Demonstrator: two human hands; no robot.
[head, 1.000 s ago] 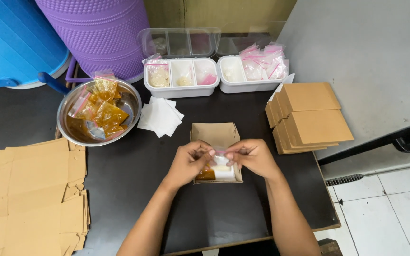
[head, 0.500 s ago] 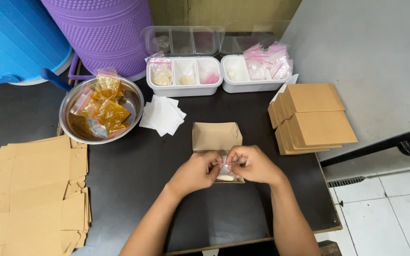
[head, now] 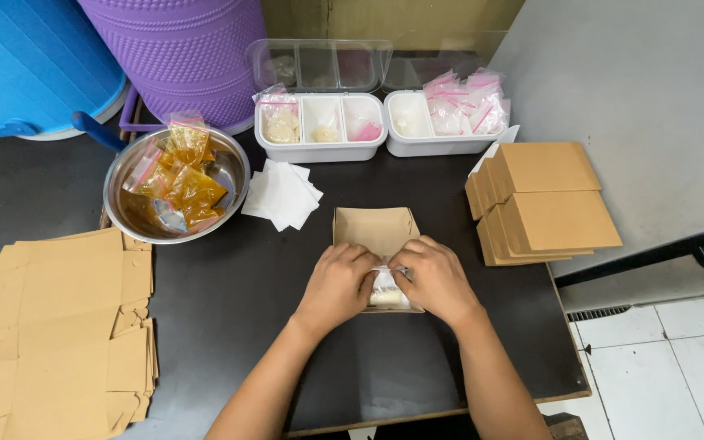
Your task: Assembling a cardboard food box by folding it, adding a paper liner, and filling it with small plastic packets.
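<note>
— So where are the hands?
— Together at the near middle of the table [head: 230,301]: left hand [head: 337,283] and right hand [head: 435,277] both pinch a small clear packet [head: 386,288] inside an open brown box [head: 373,233].
— And around them?
— Steel bowl [head: 174,183] far left, folded boxes [head: 543,202] right.

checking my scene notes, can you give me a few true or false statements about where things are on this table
1. Both hands, left hand and right hand, press a small clear packet into an open brown cardboard box. True.
2. The metal bowl holds white napkins. False: it holds amber sauce packets; the napkins lie beside it.
3. Flat unfolded box blanks lie at the left. True.
4. The closed boxes are stacked at the left. False: at the right.
</note>
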